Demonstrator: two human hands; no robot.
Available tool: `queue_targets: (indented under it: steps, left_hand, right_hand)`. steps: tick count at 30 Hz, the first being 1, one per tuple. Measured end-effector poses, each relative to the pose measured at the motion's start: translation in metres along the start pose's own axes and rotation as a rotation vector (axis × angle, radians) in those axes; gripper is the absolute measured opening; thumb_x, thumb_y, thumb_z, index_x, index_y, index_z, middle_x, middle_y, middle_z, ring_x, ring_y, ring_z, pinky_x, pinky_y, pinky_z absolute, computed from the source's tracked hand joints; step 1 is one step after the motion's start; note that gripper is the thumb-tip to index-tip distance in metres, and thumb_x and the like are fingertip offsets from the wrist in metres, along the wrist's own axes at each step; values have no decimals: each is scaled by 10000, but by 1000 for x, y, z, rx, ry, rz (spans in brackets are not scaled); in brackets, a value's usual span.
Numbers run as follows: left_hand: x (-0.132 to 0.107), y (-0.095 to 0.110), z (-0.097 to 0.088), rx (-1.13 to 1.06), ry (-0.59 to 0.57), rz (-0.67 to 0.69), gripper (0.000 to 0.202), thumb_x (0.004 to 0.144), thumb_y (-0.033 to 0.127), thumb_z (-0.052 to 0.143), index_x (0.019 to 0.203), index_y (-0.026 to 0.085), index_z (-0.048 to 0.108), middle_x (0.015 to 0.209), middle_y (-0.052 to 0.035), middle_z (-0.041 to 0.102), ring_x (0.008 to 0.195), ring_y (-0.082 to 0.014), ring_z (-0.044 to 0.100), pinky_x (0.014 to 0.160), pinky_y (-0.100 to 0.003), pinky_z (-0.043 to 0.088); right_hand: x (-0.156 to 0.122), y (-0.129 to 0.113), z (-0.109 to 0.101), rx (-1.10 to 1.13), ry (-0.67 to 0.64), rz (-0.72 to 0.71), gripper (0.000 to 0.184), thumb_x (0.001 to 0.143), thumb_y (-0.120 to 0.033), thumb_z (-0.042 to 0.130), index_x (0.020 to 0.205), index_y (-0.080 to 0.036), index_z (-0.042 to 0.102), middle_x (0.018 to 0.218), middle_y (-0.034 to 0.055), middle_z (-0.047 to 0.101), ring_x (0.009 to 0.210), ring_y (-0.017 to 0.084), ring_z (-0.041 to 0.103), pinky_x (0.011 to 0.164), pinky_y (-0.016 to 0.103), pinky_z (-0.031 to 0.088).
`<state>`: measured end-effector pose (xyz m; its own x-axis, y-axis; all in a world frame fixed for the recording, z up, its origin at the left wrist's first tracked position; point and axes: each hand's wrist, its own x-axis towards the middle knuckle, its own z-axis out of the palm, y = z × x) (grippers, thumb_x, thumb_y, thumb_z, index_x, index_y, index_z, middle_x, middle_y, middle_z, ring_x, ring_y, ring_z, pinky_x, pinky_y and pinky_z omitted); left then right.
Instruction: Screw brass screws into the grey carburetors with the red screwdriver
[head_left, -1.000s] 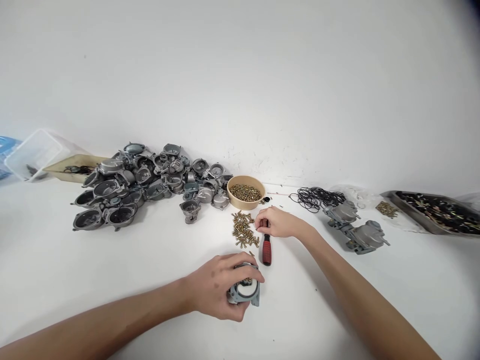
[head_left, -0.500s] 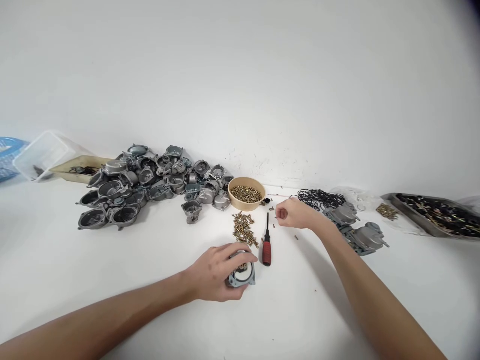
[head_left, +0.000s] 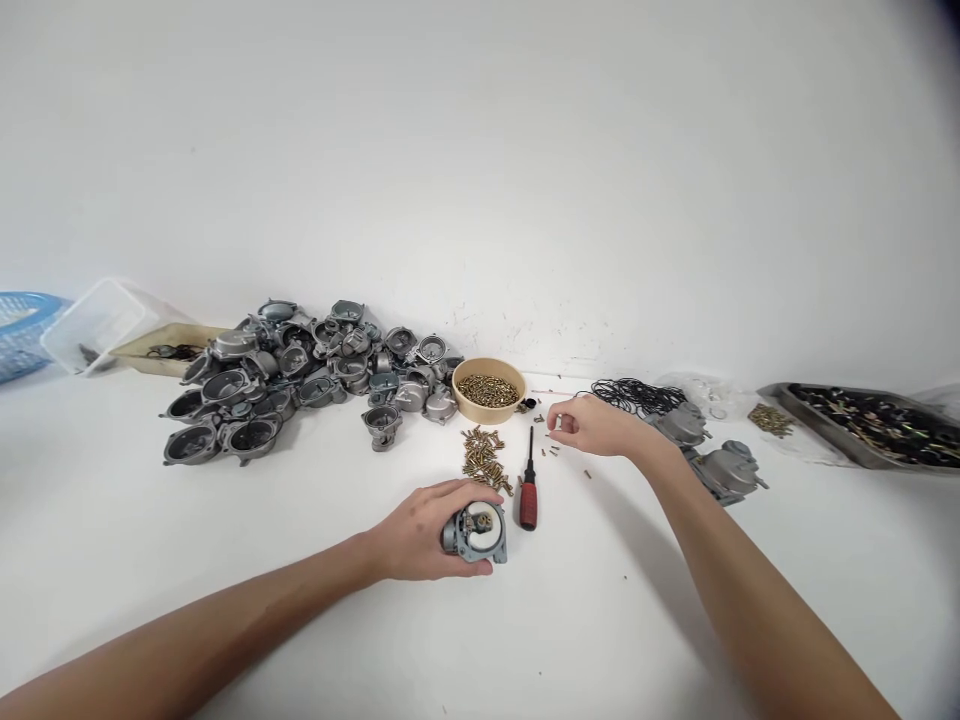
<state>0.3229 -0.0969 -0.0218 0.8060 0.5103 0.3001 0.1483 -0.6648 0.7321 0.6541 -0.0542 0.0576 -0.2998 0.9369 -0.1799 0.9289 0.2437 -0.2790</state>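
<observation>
My left hand [head_left: 420, 530] is wrapped round a small grey metal carburetor body [head_left: 478, 532] that rests on the white table [head_left: 225, 560]. A red-handled screwdriver [head_left: 529, 490] lies just right of it, tip pointing away from me. My right hand [head_left: 592, 425] hovers past the screwdriver, fingers pinched over a few tiny scattered screws [head_left: 551, 450]; what the pinch holds is too small to name. A loose heap of brass screws [head_left: 484, 458] lies between the two hands.
A tan bowl of brass screws [head_left: 489, 388] stands by the wall. Left of it is a pile of grey metal housings [head_left: 292, 375]. To the right lie black rubber rings [head_left: 634, 393], two assembled carburetors [head_left: 712, 455] and a metal tray of parts [head_left: 870, 420]. A clear tub [head_left: 94, 325] sits far left.
My right hand let go of the screwdriver and moved right to the small scattered screws, pinching there. My left hand turned the carburetor body, so its open face shows more.
</observation>
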Motion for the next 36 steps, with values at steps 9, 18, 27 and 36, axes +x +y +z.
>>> queue_targets:
  steps: [9,18,27,36]
  left_hand:
    - [6,-3,-28,-17,-77,90,1006,637,580,911,1483,250,477,1474,-169,550,1333,-338,546,1109,-464,461]
    - [3,-37,-151,452,47,-381,590,768,575,788,1264,273,680,1414,-90,618,1310,-351,550,1132,-466,410]
    - [0,-53,-150,405,-50,-602,681,705,579,790,1321,313,678,1401,-68,651,1201,-366,624,1015,-420,494]
    - [14,4,-129,-549,152,-494,735,866,562,743,1459,208,489,1281,-161,688,1137,-315,700,1010,-485,556]
  right_hand:
    - [-9,-22,-11,80,36,-48,211,905,-356,594,1028,-241,720,896,59,753,753,213,670,682,317,482]
    - [-15,-27,-15,133,85,-99,220,919,-359,587,1032,-227,721,1083,83,735,843,224,698,736,331,508]
    - [-17,-35,-16,106,109,-115,238,929,-378,580,1050,-230,722,1136,86,709,835,216,686,740,338,510]
    - [-31,-88,-10,175,371,-462,506,947,-369,658,1437,-339,532,1372,80,602,1107,251,653,915,393,583]
